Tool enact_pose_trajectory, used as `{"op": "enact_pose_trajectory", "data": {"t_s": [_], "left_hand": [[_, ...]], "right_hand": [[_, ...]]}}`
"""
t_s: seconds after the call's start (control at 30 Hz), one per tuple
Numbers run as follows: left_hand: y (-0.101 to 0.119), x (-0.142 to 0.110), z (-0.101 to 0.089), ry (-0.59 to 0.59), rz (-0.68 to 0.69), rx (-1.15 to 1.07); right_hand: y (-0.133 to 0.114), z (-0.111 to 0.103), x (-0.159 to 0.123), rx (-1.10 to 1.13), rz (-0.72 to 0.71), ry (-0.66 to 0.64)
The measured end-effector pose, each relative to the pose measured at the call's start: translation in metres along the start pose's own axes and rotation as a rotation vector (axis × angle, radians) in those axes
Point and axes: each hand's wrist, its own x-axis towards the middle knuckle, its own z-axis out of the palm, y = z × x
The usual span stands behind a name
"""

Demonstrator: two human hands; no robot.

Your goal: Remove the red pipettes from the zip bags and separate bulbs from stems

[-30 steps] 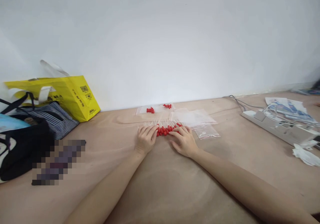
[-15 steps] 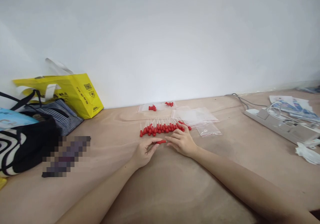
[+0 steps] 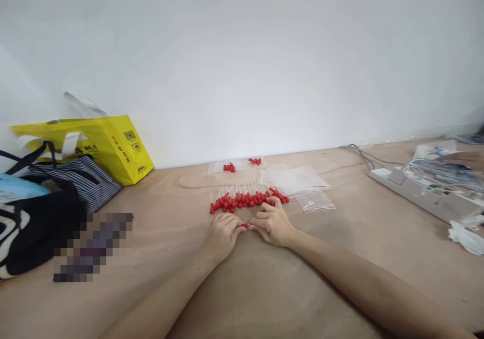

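A red rubber dropper bulb (image 3: 244, 225) is pinched by my left hand (image 3: 224, 232), its fingers covering most of it. My right hand (image 3: 274, 224) is closed at the bulb's right end, where a short pale bit of the dropper tube shows between the hands; its fingers hide the rest of the tube. Just beyond, a row of droppers (image 3: 242, 200) lies with red bulbs toward me and thin clear tubes pointing away. The right hand's upper fingers rest at the right part of this row.
Behind lie a bag with red-bulbed droppers (image 3: 229, 167) and clear zip bags (image 3: 298, 180). At right are a power strip (image 3: 416, 193), a white crumpled piece (image 3: 466, 237) and another person's hand (image 3: 467, 159) over printed packets. A yellow bag (image 3: 124, 147) and a black bag (image 3: 41, 228) stand left.
My left hand has closed further over the red bulb, which now shows less. The gap between my hands is smaller. Another person's hand has come in at the far right.
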Motion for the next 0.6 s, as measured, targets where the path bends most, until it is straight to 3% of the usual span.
{"op": "enact_pose_trajectory", "data": {"t_s": [0.6], "left_hand": [[0.0017,-0.0013,-0.0021,-0.026,-0.018,-0.034]], "right_hand": [[0.003,0.0072,-0.0039,0.108,0.02,0.01]]}}
